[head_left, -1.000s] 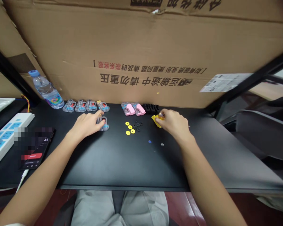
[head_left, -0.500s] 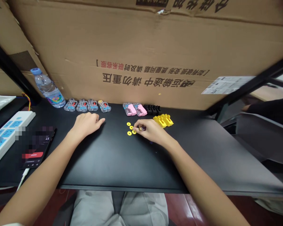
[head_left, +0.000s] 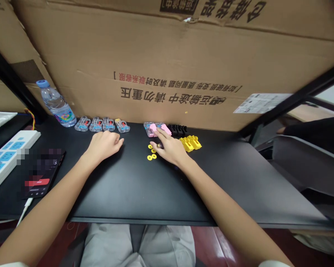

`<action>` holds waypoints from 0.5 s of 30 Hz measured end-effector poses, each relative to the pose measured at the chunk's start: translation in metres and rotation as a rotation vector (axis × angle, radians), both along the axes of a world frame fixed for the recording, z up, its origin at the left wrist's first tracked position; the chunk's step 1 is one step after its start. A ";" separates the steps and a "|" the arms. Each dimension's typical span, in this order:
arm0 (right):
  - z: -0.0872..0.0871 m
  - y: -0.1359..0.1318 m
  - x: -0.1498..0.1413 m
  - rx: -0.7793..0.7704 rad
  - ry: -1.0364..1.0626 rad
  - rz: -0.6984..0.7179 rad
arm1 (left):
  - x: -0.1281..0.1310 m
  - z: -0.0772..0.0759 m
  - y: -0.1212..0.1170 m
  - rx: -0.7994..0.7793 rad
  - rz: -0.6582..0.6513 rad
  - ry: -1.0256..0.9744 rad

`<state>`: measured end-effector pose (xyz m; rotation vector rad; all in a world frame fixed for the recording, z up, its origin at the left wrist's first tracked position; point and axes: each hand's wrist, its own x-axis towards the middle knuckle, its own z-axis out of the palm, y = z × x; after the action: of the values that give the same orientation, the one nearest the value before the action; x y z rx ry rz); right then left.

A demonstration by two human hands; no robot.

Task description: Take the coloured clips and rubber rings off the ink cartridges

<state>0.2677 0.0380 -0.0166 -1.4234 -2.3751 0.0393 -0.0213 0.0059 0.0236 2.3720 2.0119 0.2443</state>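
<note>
The right hand (head_left: 169,147) lies half open, its fingertips (head_left: 159,134) touching pink-topped clear plastic casings (head_left: 147,129); a small dark piece (head_left: 159,145) sits by the thumb, its hold unclear. Round yellow washers (head_left: 151,156) lie just below. The loosely curled left hand (head_left: 104,144) rests empty on the black desk (head_left: 139,193).

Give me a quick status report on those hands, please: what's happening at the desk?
Left hand: empty, resting on the desk. Right hand: fingers at the pink parts. Yellow washers just beside it, nothing in the way.
</note>
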 end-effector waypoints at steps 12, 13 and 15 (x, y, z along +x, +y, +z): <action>0.009 -0.035 -0.013 -0.019 0.157 0.324 | 0.006 -0.018 0.000 0.154 -0.398 -0.256; 0.009 -0.034 -0.008 -0.025 0.175 0.328 | 0.005 -0.020 0.000 0.132 -0.424 -0.260; 0.006 -0.029 0.001 -0.069 0.179 0.351 | 0.003 -0.022 0.000 0.071 -0.466 -0.272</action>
<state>0.2683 0.0094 -0.0108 -0.9689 -2.4596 0.3277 -0.0183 0.0059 0.0014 2.5908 1.3153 0.5884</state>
